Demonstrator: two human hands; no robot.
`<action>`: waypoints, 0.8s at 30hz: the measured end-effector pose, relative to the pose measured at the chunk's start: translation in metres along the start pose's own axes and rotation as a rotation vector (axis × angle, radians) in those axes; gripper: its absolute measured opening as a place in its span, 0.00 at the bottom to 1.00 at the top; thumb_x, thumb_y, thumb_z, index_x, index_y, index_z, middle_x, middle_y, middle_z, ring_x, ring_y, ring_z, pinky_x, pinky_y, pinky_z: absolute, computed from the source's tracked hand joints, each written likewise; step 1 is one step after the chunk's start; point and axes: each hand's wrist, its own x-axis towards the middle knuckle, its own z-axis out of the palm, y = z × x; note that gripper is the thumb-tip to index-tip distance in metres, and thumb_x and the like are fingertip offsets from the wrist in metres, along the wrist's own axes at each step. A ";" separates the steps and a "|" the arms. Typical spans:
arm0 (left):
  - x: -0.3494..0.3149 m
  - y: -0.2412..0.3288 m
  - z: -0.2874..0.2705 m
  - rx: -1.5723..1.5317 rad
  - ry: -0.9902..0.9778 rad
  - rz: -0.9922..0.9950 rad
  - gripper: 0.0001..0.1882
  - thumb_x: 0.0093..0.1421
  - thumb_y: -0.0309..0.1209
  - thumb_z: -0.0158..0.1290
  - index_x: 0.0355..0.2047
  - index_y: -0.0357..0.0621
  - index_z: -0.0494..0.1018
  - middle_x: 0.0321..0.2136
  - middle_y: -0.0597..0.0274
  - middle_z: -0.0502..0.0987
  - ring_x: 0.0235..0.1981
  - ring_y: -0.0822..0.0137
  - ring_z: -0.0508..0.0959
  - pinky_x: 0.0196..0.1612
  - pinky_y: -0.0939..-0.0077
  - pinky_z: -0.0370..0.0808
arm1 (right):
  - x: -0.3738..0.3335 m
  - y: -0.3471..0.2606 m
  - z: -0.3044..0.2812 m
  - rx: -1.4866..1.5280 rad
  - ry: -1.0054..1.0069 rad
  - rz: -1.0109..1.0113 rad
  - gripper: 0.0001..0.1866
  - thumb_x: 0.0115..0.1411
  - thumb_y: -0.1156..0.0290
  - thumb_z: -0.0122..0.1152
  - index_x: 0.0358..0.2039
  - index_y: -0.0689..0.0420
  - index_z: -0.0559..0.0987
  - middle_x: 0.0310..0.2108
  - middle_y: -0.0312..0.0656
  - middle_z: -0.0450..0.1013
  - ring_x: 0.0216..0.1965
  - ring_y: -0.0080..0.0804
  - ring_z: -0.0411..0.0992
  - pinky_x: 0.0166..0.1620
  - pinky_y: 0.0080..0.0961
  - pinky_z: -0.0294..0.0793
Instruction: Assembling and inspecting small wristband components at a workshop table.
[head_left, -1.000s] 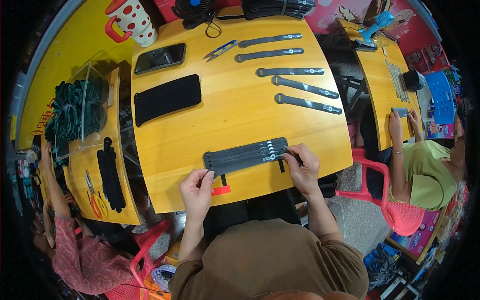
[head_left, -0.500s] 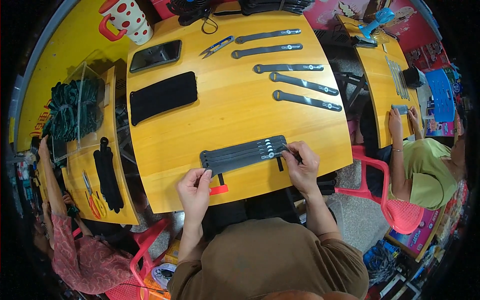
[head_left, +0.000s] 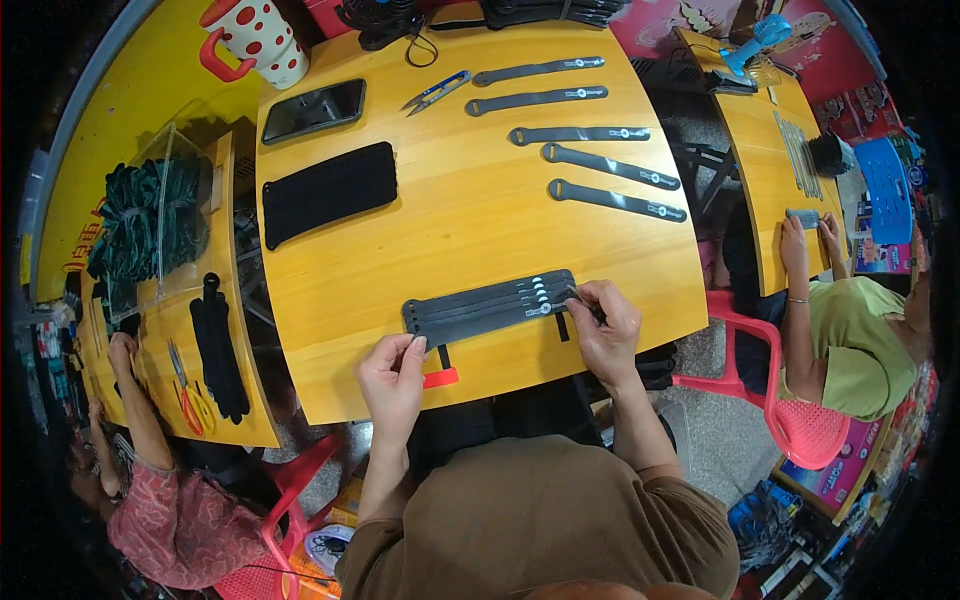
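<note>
A fanned stack of dark grey straps (head_left: 470,312) with white print near one end lies close to the table's front edge. My left hand (head_left: 393,378) pinches the lower left corner of this stack between thumb and fingers. At its right end my right hand (head_left: 608,328) is closed, fingertips on the strap ends; exactly what they grip is partly hidden. Two short black strips stick out below the stack, and a red piece (head_left: 441,378) lies by the left one. Farther off, several single straps (head_left: 600,135) with slotted round ends are laid out in a row.
On my table (head_left: 450,220) are a black bundle (head_left: 330,195), a phone (head_left: 313,111), blue-handled thread snips (head_left: 437,92) and a red-dotted tumbler (head_left: 272,45). Co-workers sit at side tables left and right. Scissors (head_left: 185,395) and a clear box (head_left: 165,220) are at the left.
My hands and the stack stay almost still. At the left table, a co-worker's hand has come down from beside the clear box toward the tabletop.
</note>
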 end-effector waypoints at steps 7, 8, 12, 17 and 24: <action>0.000 -0.007 0.000 0.013 0.020 0.003 0.04 0.59 0.22 0.56 0.29 0.33 0.76 0.20 0.68 0.75 0.22 0.81 0.71 0.26 0.85 0.67 | 0.001 -0.005 0.001 -0.018 -0.004 0.015 0.08 0.50 0.85 0.63 0.30 0.63 0.75 0.24 0.42 0.71 0.24 0.30 0.71 0.28 0.22 0.69; 0.000 -0.008 0.000 0.022 0.041 0.006 0.04 0.59 0.22 0.56 0.29 0.33 0.76 0.20 0.68 0.75 0.22 0.81 0.71 0.26 0.85 0.67 | 0.001 -0.005 0.001 -0.026 -0.005 0.010 0.08 0.50 0.85 0.63 0.30 0.62 0.75 0.23 0.42 0.71 0.24 0.30 0.71 0.28 0.22 0.69; 0.002 -0.015 0.002 0.049 0.018 0.140 0.03 0.60 0.23 0.56 0.30 0.36 0.76 0.21 0.69 0.75 0.20 0.83 0.70 0.21 0.88 0.65 | 0.000 -0.006 -0.001 -0.030 0.002 0.036 0.07 0.51 0.84 0.63 0.30 0.63 0.74 0.22 0.40 0.70 0.23 0.27 0.69 0.28 0.21 0.67; 0.002 -0.009 0.005 -0.009 0.026 0.083 0.04 0.58 0.23 0.58 0.28 0.34 0.75 0.19 0.69 0.75 0.19 0.83 0.69 0.22 0.86 0.65 | -0.001 -0.003 0.000 -0.035 -0.006 -0.006 0.07 0.51 0.85 0.62 0.29 0.63 0.74 0.23 0.44 0.69 0.22 0.33 0.70 0.27 0.24 0.67; 0.003 -0.017 0.006 -0.016 0.088 0.108 0.06 0.55 0.23 0.61 0.27 0.32 0.75 0.19 0.63 0.76 0.20 0.80 0.72 0.24 0.83 0.69 | -0.003 0.001 0.003 -0.033 -0.018 -0.025 0.06 0.52 0.85 0.61 0.29 0.63 0.74 0.23 0.44 0.69 0.22 0.33 0.69 0.27 0.24 0.67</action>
